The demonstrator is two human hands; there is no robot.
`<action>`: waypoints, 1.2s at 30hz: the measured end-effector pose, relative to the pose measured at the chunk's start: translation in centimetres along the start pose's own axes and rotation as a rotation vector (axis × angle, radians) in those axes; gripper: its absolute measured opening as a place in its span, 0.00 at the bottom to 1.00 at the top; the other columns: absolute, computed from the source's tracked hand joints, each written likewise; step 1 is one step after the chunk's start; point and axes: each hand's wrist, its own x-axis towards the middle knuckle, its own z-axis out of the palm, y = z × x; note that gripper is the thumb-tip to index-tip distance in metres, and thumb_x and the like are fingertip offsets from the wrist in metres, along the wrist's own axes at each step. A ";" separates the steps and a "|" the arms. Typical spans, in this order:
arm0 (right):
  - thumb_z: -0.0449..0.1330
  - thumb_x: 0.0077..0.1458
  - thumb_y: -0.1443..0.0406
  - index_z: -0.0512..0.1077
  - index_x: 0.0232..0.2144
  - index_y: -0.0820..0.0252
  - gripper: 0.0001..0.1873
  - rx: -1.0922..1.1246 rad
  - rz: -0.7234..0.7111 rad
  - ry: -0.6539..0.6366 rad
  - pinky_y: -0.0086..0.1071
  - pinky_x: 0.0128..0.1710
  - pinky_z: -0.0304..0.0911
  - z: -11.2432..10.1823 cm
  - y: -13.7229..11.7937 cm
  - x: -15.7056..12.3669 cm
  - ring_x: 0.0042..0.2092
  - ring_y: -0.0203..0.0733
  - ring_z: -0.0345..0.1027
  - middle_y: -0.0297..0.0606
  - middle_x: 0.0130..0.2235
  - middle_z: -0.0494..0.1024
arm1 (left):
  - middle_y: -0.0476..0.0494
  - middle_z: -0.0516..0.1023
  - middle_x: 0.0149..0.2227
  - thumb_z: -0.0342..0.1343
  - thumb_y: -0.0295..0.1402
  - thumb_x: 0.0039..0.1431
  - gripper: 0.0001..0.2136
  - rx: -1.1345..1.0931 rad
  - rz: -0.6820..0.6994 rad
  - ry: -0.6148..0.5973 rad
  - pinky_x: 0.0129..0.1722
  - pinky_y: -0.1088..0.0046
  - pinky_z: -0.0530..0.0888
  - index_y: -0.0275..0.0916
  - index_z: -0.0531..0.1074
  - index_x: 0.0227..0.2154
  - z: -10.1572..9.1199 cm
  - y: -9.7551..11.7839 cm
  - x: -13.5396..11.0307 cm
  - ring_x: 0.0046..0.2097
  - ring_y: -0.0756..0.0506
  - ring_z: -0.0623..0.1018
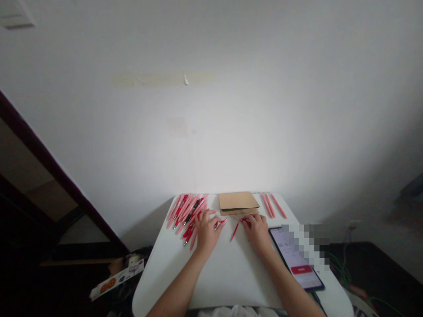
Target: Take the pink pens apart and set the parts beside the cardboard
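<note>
My left hand (pixel 207 229) pinches a short red pen part (pixel 222 223) with a silvery end between thumb and forefinger. Facing it, my right hand (pixel 257 230) grips another red pen part (pixel 243 219) at its fingertips, with a thin pale end pointing left; the two pieces are apart. Between my hands a slim red piece (pixel 234 232) lies loose on the white table. Just left of my left hand spreads a pile of pens (pixel 185 211), mostly pink, with some red and a dark one. My left hand's outer fingers are above the pile's edge.
A brown folded paper sleeve or notebook (pixel 238 200) lies at the table's back edge. To its right are three pink pens (pixel 278 205). A lit phone (pixel 295 264) rests beside my right forearm. The white table (pixel 231 281) meets the wall (pixel 211 145).
</note>
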 end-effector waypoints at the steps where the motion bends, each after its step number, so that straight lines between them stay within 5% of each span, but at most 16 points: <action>1: 0.56 0.60 0.64 0.77 0.38 0.56 0.09 -0.003 0.003 0.000 0.42 0.47 0.60 0.0 0.0 0.0 0.47 0.53 0.63 0.45 0.42 0.75 | 0.45 0.75 0.46 0.64 0.34 0.53 0.02 0.000 0.001 -0.002 0.58 0.47 0.60 0.45 0.77 0.30 0.0 0.0 0.0 0.52 0.40 0.70; 36: 0.52 0.63 0.63 0.76 0.38 0.53 0.12 0.156 -0.090 0.030 0.46 0.48 0.61 -0.1 -0.1 0.2 0.48 0.51 0.60 0.43 0.44 0.74 | 0.44 0.74 0.46 0.63 0.31 0.53 0.04 -0.032 -0.007 0.023 0.58 0.47 0.61 0.45 0.77 0.32 0.0 0.2 0.0 0.52 0.39 0.70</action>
